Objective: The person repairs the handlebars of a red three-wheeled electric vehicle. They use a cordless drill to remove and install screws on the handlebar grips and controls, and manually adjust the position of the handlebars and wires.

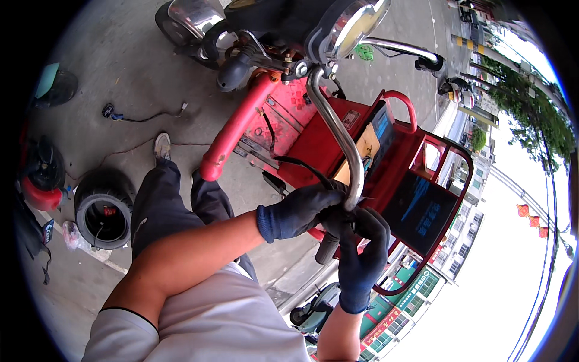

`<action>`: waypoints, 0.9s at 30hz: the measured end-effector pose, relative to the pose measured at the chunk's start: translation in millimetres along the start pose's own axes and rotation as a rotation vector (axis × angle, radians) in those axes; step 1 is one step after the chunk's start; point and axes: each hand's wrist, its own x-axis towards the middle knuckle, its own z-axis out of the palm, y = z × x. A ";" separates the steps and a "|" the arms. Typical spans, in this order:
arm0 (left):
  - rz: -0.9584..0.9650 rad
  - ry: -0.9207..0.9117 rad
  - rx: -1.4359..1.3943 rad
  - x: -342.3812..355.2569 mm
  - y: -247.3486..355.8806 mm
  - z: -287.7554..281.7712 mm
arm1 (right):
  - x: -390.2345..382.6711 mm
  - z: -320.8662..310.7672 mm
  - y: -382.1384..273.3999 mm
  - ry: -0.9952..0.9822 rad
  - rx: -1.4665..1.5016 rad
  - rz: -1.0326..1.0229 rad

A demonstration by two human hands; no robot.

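Observation:
Both my hands wear dark blue-black work gloves and meet at the end of a bent chrome handlebar point(339, 136). My left hand point(298, 208) has its fingers closed round a black part at the bar, most of it hidden by the gloves. My right hand point(363, 244) is bent round the same spot from the other side, fingertips pinched against the black part. Just below them sticks out a dark ribbed handgrip point(327, 249). A black curved cable or lever point(304, 166) runs from beside my left hand toward the red body.
The handlebar belongs to a red three-wheeler point(316, 142) with a round headlight point(356, 30) and dark-panelled seats point(422, 211). On the floor lie a tyre point(104, 208) and a loose wiring lead point(145, 117). A red tube point(238, 127) runs near my legs.

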 end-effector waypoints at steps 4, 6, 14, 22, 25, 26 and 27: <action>0.019 0.037 0.077 -0.1 -4.3 -6.1 | -1.2 1.0 8.6 -0.001 0.189 0.127; 0.010 0.021 0.054 -1.4 -5.7 -6.5 | -0.1 -0.9 10.2 -0.022 0.172 0.090; 0.122 0.172 -0.083 2.6 -23.9 11.4 | -10.0 -4.5 25.3 -0.053 0.117 0.019; 0.470 0.711 0.647 23.5 -36.5 27.0 | -22.4 14.5 39.7 0.024 0.431 0.178; 0.453 0.628 0.366 24.9 -37.1 28.6 | -21.5 20.1 48.3 0.051 0.450 0.140; 0.433 0.626 0.324 25.0 -34.4 29.4 | -18.8 22.0 49.6 0.064 0.433 0.109; 0.427 0.553 0.410 21.1 -31.7 29.0 | -13.7 22.4 50.8 0.071 0.218 -0.081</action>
